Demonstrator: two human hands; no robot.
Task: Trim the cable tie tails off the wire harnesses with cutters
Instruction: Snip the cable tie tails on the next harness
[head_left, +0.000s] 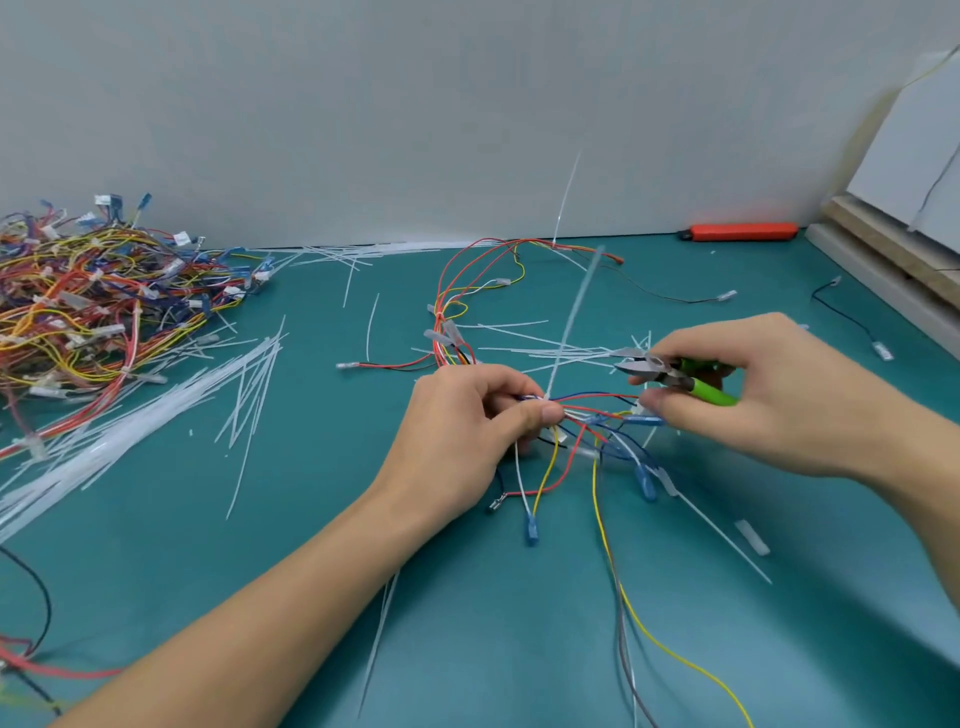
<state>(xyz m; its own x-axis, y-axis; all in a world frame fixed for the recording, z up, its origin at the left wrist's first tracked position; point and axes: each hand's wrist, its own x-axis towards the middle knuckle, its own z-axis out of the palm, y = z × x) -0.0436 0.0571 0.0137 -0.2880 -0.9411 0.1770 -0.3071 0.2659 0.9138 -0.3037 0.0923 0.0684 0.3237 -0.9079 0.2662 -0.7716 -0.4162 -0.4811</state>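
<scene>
My left hand (467, 415) pinches a bundle of coloured wires, the wire harness (582, 415), just above the teal mat. A long white cable tie tail (574, 312) rises upward from the tie beside my left thumb. My right hand (769, 395) grips green-handled cutters (670, 371), whose metal jaws point left, a short way right of the tail. The fingertips of that hand also touch the harness wires. The harness runs back to a loop of red and yellow wires (467, 280) lying on the mat.
A big heap of finished-looking harnesses (98, 306) fills the far left. Loose white ties and cut tails (156, 410) are strewn over the teal mat (311, 519). An orange knife-like tool (743, 232) lies by the back wall. Wooden boards (883, 249) stand at the right.
</scene>
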